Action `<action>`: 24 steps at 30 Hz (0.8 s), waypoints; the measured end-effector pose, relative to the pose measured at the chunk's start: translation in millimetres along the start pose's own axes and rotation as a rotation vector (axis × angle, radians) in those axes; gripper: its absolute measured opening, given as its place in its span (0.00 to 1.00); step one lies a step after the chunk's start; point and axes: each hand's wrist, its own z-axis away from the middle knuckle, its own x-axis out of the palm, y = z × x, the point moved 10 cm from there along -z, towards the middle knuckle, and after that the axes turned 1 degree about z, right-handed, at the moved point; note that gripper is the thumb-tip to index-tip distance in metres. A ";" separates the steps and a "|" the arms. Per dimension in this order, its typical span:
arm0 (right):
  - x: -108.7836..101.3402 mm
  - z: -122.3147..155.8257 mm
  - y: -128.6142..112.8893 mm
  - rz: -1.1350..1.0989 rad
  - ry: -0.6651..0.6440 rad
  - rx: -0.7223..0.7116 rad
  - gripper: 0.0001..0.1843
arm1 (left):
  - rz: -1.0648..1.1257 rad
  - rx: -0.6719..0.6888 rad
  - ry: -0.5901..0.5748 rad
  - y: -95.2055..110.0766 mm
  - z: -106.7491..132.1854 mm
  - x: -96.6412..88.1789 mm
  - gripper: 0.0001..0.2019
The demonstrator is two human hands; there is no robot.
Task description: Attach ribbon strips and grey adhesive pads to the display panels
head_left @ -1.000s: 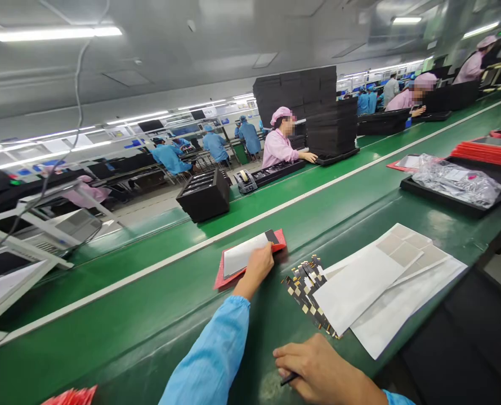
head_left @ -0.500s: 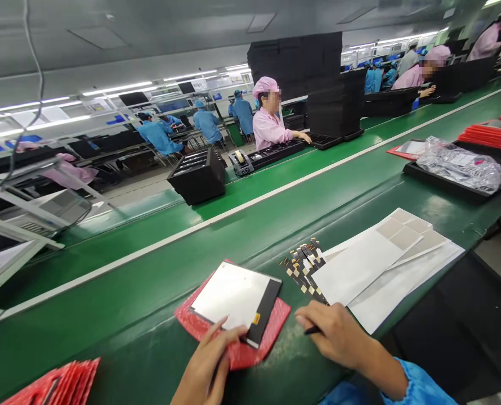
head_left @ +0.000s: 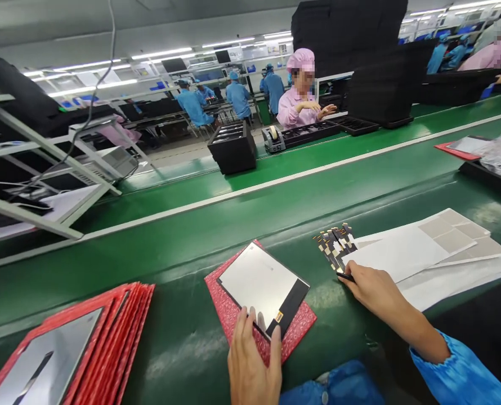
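A flat grey panel [head_left: 261,281] with a black strip along its right edge lies on a red bubble-wrap pad [head_left: 295,329] on the green bench. My left hand [head_left: 250,360] lies flat with its fingertips on the panel's near edge and on the pad. My right hand [head_left: 372,289] pinches a thin dark tool [head_left: 345,277]. The tool's tip touches a cluster of small black-and-gold flex parts [head_left: 334,246]. These lie at the left edge of white backing sheets [head_left: 428,253].
A stack of red pads with a panel on top [head_left: 68,343] sits at the lower left. Beyond runs a green conveyor [head_left: 276,185] with a black tray stack [head_left: 232,149] and tape dispenser [head_left: 273,139]. A co-worker in pink [head_left: 301,98] sits opposite. A metal rack [head_left: 48,169] stands left.
My left hand pulled the panel and red pad from the conveyor edge to the bench in front of me. My right hand moved forward to the flex parts. The view swung left.
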 end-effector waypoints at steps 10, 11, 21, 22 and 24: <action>-8.5 -2.1 4.5 0.119 -0.088 0.056 0.09 | 0.135 -0.145 -0.108 -9.2 15.3 9.4 0.48; -8.8 -2.7 4.3 0.123 -0.096 0.053 0.09 | 0.147 -0.153 -0.113 -10.4 14.8 6.0 0.47; -13.1 -10.0 13.4 0.094 -0.079 0.016 0.09 | 0.289 -0.198 -0.111 -32.7 10.7 -33.3 0.37; -14.7 -9.4 14.5 0.087 -0.064 0.017 0.09 | 0.260 -0.189 -0.100 -33.7 9.5 -38.3 0.37; -16.3 -6.7 11.0 0.059 -0.039 -0.001 0.08 | 0.202 -0.183 -0.097 -37.8 8.4 -44.7 0.36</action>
